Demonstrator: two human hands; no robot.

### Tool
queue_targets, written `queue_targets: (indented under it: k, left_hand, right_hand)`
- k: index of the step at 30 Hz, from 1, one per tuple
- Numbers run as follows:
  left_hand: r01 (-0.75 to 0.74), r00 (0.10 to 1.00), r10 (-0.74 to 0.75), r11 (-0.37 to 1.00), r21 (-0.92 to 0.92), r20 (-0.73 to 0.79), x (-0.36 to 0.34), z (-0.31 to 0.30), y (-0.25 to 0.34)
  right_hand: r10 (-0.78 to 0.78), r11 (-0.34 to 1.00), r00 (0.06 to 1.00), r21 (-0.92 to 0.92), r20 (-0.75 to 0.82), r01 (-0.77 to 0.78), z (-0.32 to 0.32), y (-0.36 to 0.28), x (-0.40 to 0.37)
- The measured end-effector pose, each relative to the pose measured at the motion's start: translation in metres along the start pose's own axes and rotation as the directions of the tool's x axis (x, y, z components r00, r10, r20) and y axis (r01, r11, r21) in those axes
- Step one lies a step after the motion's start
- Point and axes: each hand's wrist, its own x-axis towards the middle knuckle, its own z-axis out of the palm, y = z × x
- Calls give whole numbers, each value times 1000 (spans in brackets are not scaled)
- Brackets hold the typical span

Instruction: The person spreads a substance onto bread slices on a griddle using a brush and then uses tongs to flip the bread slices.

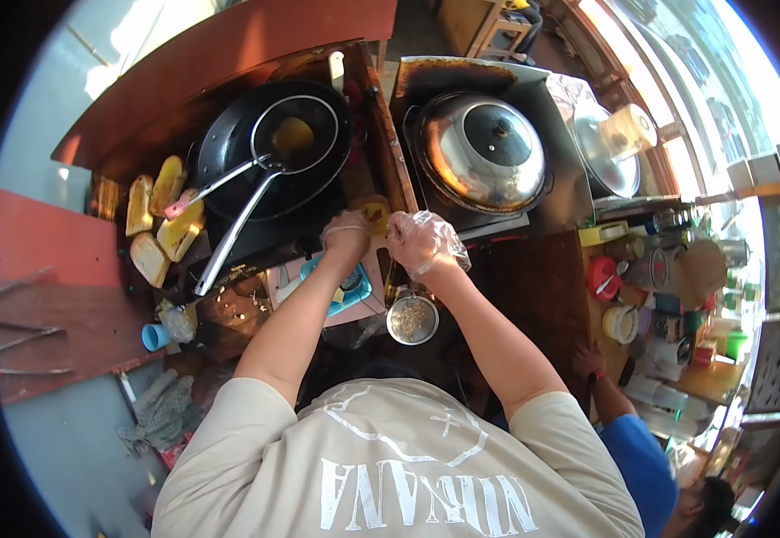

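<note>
My left hand (347, 235) and my right hand (419, 240) both wear clear plastic gloves. They meet with curled fingers over the counter edge in front of the stove. A small yellow piece of food (375, 213) shows between them, and both hands appear to pinch it. A blue tray (357, 289) lies just under my left wrist. A small metal bowl (412, 319) with crumbs in it stands below my right wrist.
A black wok (229, 143) holds a wire skimmer (296, 134) with yellow food in it. To its right is a lidded steel wok (484, 148), to its left several fried yellow pieces (161, 220). Jars and tubs (623, 296) crowd the right. Another person in blue (641, 457) stands at lower right.
</note>
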Motion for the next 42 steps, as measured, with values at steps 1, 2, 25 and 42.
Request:
queue_targets:
  k: [1,2,25,42]
  left_hand:
    - [38,999,-37,998,-49,31,-1,0,2]
    - [54,998,-52,997,-63,29,-2,5,1]
    - [187,974,-112,888,-420,196,37,119,-61]
    - [252,962,-59,-179,-951,266,-66,76,-99]
  right_hand:
    - [-19,1000,1000,-2,13,19,1,1,1]
    - [-8,1000,1000,-10,23,9,2,3,1]
    - [24,1000,988,-15,151,-22,-7,0,-2]
    - [-18,1000,991,-6,132,19,-8,4,-3]
